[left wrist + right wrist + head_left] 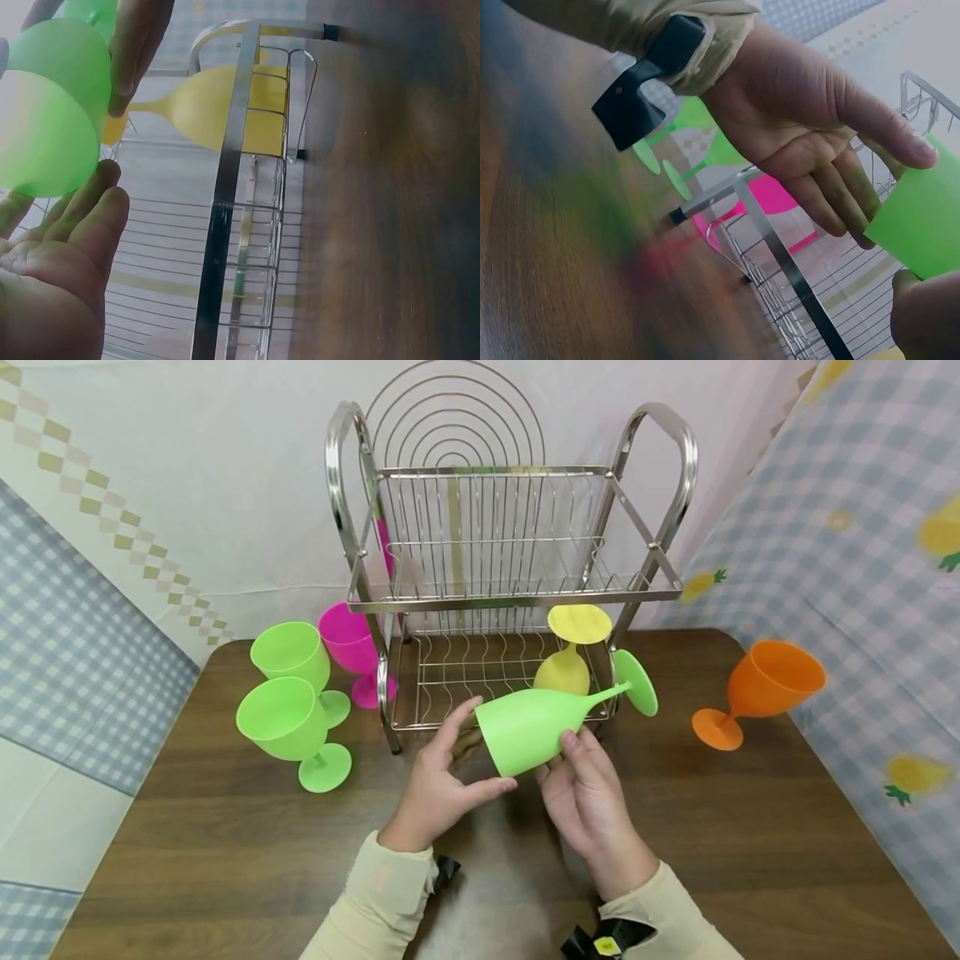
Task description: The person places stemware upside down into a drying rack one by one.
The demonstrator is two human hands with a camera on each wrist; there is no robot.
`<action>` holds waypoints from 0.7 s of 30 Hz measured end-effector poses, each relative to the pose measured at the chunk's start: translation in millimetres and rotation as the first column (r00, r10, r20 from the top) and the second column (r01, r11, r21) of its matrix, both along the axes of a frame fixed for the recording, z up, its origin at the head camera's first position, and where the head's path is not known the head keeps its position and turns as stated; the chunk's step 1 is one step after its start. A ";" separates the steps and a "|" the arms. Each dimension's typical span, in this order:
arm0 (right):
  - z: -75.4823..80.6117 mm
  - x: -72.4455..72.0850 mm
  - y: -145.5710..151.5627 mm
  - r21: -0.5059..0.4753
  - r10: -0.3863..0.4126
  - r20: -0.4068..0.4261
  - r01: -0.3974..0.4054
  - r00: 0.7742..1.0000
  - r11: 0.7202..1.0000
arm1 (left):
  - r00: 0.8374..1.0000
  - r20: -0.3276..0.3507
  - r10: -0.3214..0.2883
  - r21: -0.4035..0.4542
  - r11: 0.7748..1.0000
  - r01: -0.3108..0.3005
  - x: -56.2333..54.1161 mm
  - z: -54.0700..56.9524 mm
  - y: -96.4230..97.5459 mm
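Observation:
A light green plastic goblet (528,727) is held on its side above the front of the table, its mouth toward my left hand and its foot pointing right. My right hand (588,793) grips its bowl from below, thumb on the near side. Spread wide at the rim, my left hand (431,793) has its thumb and fingertips right at the mouth's edge. In the left wrist view, the left fingers (90,214) extend beside the mouth. The right wrist view shows the left thumb (900,139) at the green rim. Behind the goblet, a yellow goblet (564,672) stands upside down in the rack.
A two-tier metal dish rack (517,603) stands at the back of the table (750,852). Left of it stand a magenta goblet (348,639), a green goblet (291,652) and a nearer green goblet (281,722). An orange goblet (768,681) stands at right.

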State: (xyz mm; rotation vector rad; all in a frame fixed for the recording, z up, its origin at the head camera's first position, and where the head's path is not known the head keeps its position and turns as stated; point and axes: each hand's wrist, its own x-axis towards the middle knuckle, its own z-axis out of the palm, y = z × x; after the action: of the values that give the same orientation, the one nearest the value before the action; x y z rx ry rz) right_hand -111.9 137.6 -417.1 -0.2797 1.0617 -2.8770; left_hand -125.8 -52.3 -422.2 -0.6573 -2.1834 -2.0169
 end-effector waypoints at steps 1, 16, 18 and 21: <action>0.3 -0.2 -0.2 0.012 -0.013 0.003 0.013 1.000 1.000 | 1.000 0.007 -0.002 -0.011 1.000 0.002 0.0 0.2 -0.8; 3.8 -11.6 -3.8 0.292 -0.372 0.026 0.349 0.928 0.890 | 0.953 -0.131 0.272 -0.239 0.925 -0.297 -13.3 -0.8 -36.4; 4.1 -14.3 -5.3 0.341 -0.412 -0.005 0.389 0.911 0.856 | 0.924 -0.188 0.332 -0.183 0.913 -0.365 -15.8 -0.8 -44.0; 5.0 -20.0 -6.4 0.409 -0.437 -0.075 0.428 0.896 0.806 | 0.869 -0.279 0.408 -0.097 0.888 -0.449 -21.8 -1.5 -52.5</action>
State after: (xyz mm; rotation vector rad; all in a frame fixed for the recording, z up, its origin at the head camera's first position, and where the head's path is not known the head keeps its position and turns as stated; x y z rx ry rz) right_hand -131.9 131.2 -412.0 0.0337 1.9153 -2.8840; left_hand -147.5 -104.9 -423.8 -0.3671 -2.1172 -1.4635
